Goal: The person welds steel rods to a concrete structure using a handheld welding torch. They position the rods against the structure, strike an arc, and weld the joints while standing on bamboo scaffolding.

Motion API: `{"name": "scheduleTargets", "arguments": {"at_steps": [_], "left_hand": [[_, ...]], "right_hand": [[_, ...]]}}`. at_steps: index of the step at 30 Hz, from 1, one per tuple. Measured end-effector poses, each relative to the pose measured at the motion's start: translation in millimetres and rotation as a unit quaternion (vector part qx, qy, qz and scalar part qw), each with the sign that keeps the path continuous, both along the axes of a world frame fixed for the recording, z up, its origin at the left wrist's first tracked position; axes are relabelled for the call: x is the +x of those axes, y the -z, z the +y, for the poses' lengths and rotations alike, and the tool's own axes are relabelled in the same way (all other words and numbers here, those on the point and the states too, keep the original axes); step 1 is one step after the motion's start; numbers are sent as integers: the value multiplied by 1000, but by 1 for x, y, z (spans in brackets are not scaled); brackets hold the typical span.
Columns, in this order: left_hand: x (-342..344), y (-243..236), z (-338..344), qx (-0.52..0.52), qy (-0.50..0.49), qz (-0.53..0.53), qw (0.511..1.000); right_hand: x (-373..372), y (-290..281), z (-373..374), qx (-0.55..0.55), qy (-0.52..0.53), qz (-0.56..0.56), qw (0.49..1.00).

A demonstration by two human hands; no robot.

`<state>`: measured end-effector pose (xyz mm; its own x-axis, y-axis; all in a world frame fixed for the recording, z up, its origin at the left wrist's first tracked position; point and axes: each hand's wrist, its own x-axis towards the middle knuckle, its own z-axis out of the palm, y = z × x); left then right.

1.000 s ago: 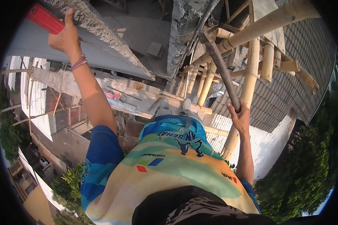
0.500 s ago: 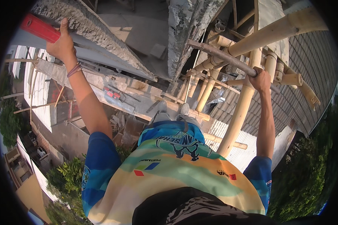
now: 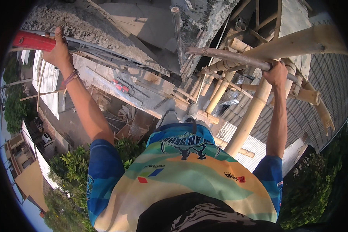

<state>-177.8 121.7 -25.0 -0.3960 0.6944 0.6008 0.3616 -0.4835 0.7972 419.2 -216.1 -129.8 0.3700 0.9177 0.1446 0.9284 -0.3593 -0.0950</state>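
- Currently both hands are occupied: left hand closed around a red bar, thumb up; right hand wrapped around a brown rod.
- Main change: over the last second the rod went from steeply slanted to nearly level across the view, the right hand rising and swinging outward.
- Rod location: far end beside the rough concrete column; shaft passes over bamboo scaffolding in the view. Contact with either: cannot tell.
- A short stub of rod now shows beyond the right fist; none was visible one second ago.
- Red bar: same left-hand grip throughout, out at the left rim, now lower in frame; head movement may account for part of this.
- Red-and-dark tool lies on the walkway, apart from both hands.
- Judgement: rod's reach is now sideways, and neither hand is free to steady the other.
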Motion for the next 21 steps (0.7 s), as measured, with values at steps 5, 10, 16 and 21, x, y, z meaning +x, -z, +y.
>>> {"name": "scheduleTargets", "arguments": {"at_steps": [5,10,16,21], "left_hand": [[-1,2,-3,-7,19,-33,999],[-1,3,1,-14,-20,17,1000],[0,5,5,-31,-93,100,990],[2,5,2,-33,-88,93,991]], "right_hand": [[-20,0,-10,99,15,12,995],[-43,-49,-40,216,-20,-123,969],[-71,-132,-45,235,-77,-231,941],[-90,-188,-26,180,-124,-317,923]]}}
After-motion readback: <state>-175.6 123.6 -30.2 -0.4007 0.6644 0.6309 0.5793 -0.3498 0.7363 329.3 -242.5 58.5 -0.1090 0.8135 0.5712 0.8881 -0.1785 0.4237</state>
